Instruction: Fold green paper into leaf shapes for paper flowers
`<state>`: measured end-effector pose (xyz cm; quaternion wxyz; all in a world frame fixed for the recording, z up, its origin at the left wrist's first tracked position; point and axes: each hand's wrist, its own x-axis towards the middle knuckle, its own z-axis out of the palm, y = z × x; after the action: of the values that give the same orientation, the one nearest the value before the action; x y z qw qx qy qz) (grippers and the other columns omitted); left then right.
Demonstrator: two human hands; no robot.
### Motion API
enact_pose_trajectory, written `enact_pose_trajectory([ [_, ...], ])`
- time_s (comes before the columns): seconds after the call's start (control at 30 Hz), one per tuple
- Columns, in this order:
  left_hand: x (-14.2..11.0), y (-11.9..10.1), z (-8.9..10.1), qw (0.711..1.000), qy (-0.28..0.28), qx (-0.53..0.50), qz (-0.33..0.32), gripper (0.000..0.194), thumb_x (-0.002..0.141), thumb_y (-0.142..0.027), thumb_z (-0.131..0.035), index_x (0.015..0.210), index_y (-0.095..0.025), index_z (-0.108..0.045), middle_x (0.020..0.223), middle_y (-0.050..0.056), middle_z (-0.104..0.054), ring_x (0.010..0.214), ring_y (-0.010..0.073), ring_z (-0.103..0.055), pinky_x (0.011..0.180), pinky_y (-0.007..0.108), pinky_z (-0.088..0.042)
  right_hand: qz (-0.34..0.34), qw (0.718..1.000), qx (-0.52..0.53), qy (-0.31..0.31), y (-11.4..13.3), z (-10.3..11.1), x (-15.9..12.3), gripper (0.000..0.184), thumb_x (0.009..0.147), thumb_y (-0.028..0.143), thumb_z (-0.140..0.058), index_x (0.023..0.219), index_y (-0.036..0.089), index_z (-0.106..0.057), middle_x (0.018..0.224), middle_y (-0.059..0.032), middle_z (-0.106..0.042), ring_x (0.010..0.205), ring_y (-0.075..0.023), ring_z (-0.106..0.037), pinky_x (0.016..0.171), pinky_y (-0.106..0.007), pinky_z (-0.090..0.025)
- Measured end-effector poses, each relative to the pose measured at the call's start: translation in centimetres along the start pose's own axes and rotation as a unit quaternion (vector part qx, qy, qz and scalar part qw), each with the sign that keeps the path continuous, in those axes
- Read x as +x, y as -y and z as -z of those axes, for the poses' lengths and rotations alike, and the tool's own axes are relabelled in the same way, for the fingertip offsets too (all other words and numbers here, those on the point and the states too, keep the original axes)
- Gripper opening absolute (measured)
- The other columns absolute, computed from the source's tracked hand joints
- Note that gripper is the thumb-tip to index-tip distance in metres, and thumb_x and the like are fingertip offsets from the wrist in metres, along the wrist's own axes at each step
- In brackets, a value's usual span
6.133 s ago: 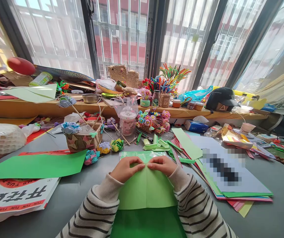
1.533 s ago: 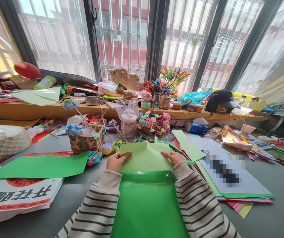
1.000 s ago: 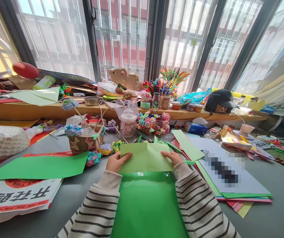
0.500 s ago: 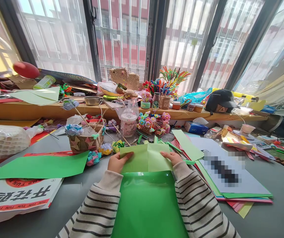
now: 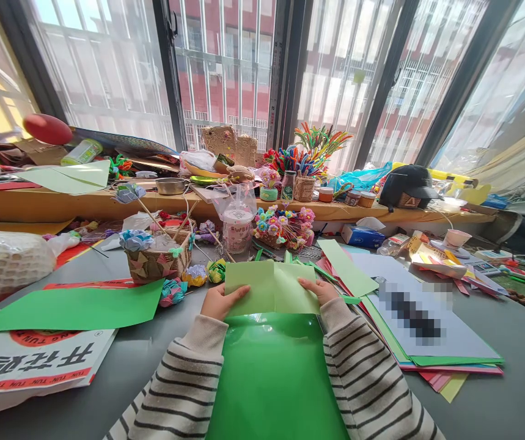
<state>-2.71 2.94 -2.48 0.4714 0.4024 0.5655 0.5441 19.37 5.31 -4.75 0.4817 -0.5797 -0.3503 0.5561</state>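
Grey table (image 5: 129,360) stood before tall windows (image 5: 106,67). One light green paper (image 5: 262,299) was held at the far end of a glossy green sheet (image 5: 275,379); centre crease apparently done, finished shape lacking. Left hand (image 5: 219,302): fingers pinched its left side. Right hand (image 5: 321,290): fingers pinched its right.

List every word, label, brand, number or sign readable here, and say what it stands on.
"TUN", repeated: red strip on the white, red-printed bag.
"开花": apparently these large black characters, same bag; more runs off the left edge.
Triangle emblem: black fabric cap.
Too small or blurred: pink-printed clear drinks cup, blue cardboard tissue box, dark metal window frame.
Pixelated, unreadable: white paper sheet.
No text visible: pale green creased paper sheet.
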Motion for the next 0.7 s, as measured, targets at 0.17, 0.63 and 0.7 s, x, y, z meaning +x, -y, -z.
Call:
enact_pose_trajectory([
  [0.17,-0.21,-0.47,0.25,1.0,0.009,-0.016,0.021,0.018,0.039,-0.021,-0.069,0.054,-0.013,-0.062,0.053,0.003,-0.064,0.048,0.0138,-0.056,0.045,0.022,-0.043,0.004,0.999,-0.033,0.03,-0.15,0.22,0.2,0.024,0.044,0.034,-0.066,0.059,0.016,-0.06,0.057,-0.0022,-0.06,0.052,-0.0153,-0.056,0.054,-0.027,-0.045],
  [0.63,-0.08,0.39,-0.36,0.996,-0.029,-0.08,-0.01,0.019,0.036,-0.022,-0.07,0.051,-0.014,-0.063,0.047,0.0,-0.062,0.042,0.0111,-0.052,0.047,0.022,-0.043,-0.015,0.998,0.049,0.036,-0.28,-0.17,0.21,0.016,0.045,0.024,-0.067,0.057,0.016,-0.06,0.053,-0.0007,-0.06,0.045,-0.0127,-0.054,0.049,-0.024,-0.045],
  [0.7,-0.13,0.37,-0.38,0.996,-0.028,-0.081,-0.01,0.019,0.036,-0.022,-0.07,0.052,-0.014,-0.063,0.047,0.0,-0.062,0.042,0.0113,-0.053,0.047,0.022,-0.043,-0.014,0.998,0.045,0.035,-0.31,-0.13,0.27,0.016,0.044,0.025,-0.067,0.056,0.017,-0.06,0.052,0.0001,-0.061,0.045,-0.0123,-0.054,0.048,-0.023,-0.045],
])
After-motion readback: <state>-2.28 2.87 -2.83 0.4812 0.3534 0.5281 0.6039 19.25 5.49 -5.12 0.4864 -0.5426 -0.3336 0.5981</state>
